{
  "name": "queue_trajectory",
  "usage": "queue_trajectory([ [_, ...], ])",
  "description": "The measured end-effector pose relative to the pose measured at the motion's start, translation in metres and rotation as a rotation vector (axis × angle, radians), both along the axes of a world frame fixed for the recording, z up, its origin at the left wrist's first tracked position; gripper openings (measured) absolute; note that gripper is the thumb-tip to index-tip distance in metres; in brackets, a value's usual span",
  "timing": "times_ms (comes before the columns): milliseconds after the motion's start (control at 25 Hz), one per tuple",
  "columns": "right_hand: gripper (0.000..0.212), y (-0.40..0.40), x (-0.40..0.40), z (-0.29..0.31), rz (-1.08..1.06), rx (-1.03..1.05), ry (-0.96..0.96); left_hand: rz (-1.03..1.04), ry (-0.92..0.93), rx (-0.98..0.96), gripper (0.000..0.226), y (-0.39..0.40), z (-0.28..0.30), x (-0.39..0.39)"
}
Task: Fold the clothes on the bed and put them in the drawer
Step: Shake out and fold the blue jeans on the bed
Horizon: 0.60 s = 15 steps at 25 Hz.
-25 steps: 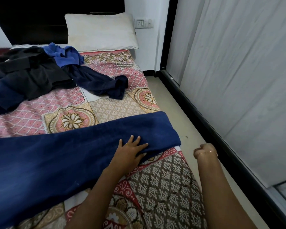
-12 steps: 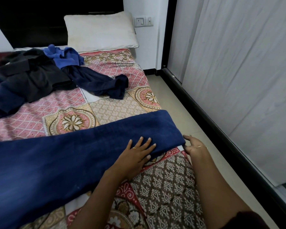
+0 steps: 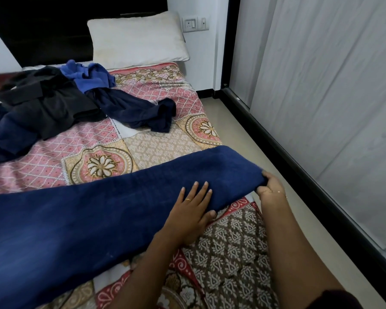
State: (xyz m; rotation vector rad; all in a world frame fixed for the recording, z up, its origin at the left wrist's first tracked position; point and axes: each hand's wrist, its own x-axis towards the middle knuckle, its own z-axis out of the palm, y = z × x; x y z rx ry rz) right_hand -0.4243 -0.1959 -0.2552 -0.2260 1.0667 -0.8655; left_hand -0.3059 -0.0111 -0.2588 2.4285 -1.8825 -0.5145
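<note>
A long dark blue cloth (image 3: pixel 87 215) lies folded lengthwise across the patterned bed (image 3: pixel 227 253). My left hand (image 3: pixel 192 210) rests flat on it near its right end, fingers straight. At the bed's right edge my right hand (image 3: pixel 270 188) pinches the cloth's right end corner. Farther up the bed lies a heap of unfolded clothes: a black garment (image 3: pixel 42 103), a bright blue one (image 3: pixel 91 76) and a navy one (image 3: pixel 138 112).
A white pillow (image 3: pixel 138 39) leans on the dark headboard. To the right of the bed runs a narrow strip of floor (image 3: pixel 265 152), then a pale sliding wardrobe door (image 3: pixel 332 97) with a black bottom rail. No drawer is in view.
My right hand came in from beside the bed and took hold of the cloth's right end. My left hand stayed flat on the cloth, shifting slightly right.
</note>
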Motion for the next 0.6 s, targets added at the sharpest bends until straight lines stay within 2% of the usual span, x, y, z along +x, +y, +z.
queue_trajectory([
  [40, 0.029, -0.004, 0.001, 0.008, -0.051, -0.092, -0.028, 0.079, 0.197, -0.035, 0.059, -0.001, 0.005, 0.001],
  [120, 0.043, -0.011, 0.008, 0.028, -0.078, -0.361, -0.029, 0.406, 0.759, -0.243, 0.053, -0.002, 0.026, 0.005],
  [200, 0.042, 0.004, 0.019, 0.053, 0.032, -0.679, 0.113, 0.671, 1.225, -0.454, 0.055, 0.001, 0.046, 0.018],
  [360, 0.045, 0.061, 0.045, 0.062, 0.394, -1.403, 0.549, 0.938, 1.673, -0.817, 0.07, 0.021, 0.063, 0.05],
  [440, 0.048, 0.094, 0.055, 0.044, 0.556, -1.83, 0.687, 1.002, 1.845, -0.91, 0.077, 0.032, 0.07, 0.061],
  [480, 0.046, 0.106, 0.058, 0.03, 0.59, -1.992, 0.751, 1.042, 1.861, -0.885, 0.074, 0.036, 0.074, 0.062],
  [520, 0.043, 0.117, 0.06, 0.016, 0.572, -2.091, 0.847, 1.083, 1.8, -0.816, 0.066, 0.04, 0.078, 0.061],
  [600, 0.031, 0.141, 0.057, -0.005, 0.421, -2.104, 1.047, 1.188, 1.534, -0.67, 0.042, 0.04, 0.078, 0.057],
])
